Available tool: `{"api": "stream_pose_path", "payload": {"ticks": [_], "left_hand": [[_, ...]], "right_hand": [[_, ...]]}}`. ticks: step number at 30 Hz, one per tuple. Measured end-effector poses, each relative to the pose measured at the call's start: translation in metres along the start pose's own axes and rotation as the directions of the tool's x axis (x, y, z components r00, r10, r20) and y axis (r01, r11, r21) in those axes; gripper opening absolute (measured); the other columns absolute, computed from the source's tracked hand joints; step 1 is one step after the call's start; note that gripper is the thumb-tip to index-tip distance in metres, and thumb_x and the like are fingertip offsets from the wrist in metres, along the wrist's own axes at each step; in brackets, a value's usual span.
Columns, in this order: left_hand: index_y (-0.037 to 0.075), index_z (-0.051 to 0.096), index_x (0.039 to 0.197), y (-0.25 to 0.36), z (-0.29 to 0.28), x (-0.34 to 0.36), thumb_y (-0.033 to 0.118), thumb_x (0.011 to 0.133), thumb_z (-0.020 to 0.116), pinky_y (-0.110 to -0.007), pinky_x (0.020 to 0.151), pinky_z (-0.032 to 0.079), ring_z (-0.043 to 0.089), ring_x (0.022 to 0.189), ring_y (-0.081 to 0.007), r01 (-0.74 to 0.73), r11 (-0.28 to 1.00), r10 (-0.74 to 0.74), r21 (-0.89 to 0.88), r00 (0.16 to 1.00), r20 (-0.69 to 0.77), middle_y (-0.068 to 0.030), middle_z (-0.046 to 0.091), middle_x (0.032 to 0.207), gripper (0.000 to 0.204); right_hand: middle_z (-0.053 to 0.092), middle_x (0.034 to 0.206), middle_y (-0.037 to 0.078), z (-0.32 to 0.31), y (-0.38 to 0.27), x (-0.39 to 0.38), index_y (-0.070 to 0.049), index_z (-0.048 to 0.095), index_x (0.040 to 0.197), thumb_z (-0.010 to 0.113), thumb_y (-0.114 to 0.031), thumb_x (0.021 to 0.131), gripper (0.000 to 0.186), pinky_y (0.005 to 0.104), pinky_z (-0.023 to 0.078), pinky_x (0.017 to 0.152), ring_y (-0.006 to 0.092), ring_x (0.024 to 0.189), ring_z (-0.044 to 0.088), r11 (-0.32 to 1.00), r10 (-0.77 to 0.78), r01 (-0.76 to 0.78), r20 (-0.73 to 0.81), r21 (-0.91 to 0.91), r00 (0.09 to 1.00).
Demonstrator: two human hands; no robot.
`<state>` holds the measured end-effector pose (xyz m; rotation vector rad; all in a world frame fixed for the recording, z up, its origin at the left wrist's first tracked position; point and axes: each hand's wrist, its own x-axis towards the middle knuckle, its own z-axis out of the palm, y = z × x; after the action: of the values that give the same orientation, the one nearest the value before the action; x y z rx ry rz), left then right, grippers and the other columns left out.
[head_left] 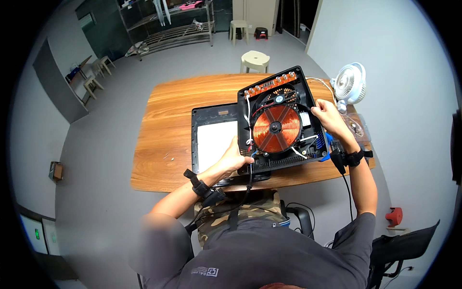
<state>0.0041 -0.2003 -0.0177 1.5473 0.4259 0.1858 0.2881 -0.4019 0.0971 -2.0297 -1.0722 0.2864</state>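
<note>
1. Head view, looking down: an opened induction cooker base (pixel 281 123), black, with a copper coil (pixel 276 127) and a small cooling fan (pixel 280 99) inside, sits tilted on the right half of a wooden surface (pixel 178 115). Its near edge lies close to the surface's front edge; its right side nears the surface's right end.
2. Just to its left lies the cooker's detached black top panel (pixel 211 139), with a white rectangle at its middle. The left third of the surface is bare wood.
3. The left hand (pixel 234 156) reaches up from the lower edge and grips the base's near-left corner, fingers closed on the casing beside a black cable (pixel 250 176) hanging off the front.
4. The right hand (pixel 327 115) holds the base's right edge, fingers curled over the rim. Both wrists wear black straps.
5. A small white desk fan (pixel 350 83) stands at the surface's far right corner.
6. Around it: grey floor, a pale stool (pixel 254 60) just beyond the surface, metal shelving (pixel 168 24) far behind.
</note>
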Motion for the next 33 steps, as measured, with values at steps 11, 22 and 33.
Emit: {"api": "stream_pose_path", "payload": {"ticks": [11,22,33], "left_hand": [[-0.003,0.051,0.130,-0.032,0.009,0.031,-0.001,0.075,0.088,-0.030,0.084,0.058,0.067,0.094,-0.0151,0.037,0.998,-0.025,-0.046,0.971,0.239,-0.0081,0.069,0.107,0.067],[-0.009,0.055,0.123,-0.018,-0.003,0.035,0.046,0.068,0.095,-0.030,0.080,0.053,0.062,0.085,-0.0211,-0.187,0.880,0.070,0.436,0.960,0.272,-0.0136,0.065,0.098,0.088],[-0.010,0.054,0.121,-0.042,-0.002,0.034,0.043,0.071,0.094,-0.041,0.100,0.048,0.062,0.108,-0.0332,-0.279,0.835,0.239,0.474,0.960,0.143,-0.0294,0.060,0.115,0.083]], "right_hand": [[0.048,0.061,0.012,-0.005,-0.054,-0.001,-0.001,0.044,0.071,0.061,-0.021,0.088,0.031,0.0400,0.043,0.058,0.0176,0.061,0.050,0.980,-0.009,0.008,-0.005,-0.201,1.000],[0.051,0.062,0.018,0.010,-0.103,0.008,0.001,0.045,0.071,0.059,-0.021,0.088,0.031,0.0438,0.045,0.062,0.0277,0.061,0.054,0.952,-0.083,0.100,0.071,-0.289,0.994],[0.045,0.055,0.007,0.041,-0.145,0.033,-0.003,0.040,0.064,0.064,-0.025,0.090,0.042,0.0379,0.039,0.051,0.0151,0.053,0.045,0.894,-0.228,0.271,0.158,-0.356,0.961]]}}
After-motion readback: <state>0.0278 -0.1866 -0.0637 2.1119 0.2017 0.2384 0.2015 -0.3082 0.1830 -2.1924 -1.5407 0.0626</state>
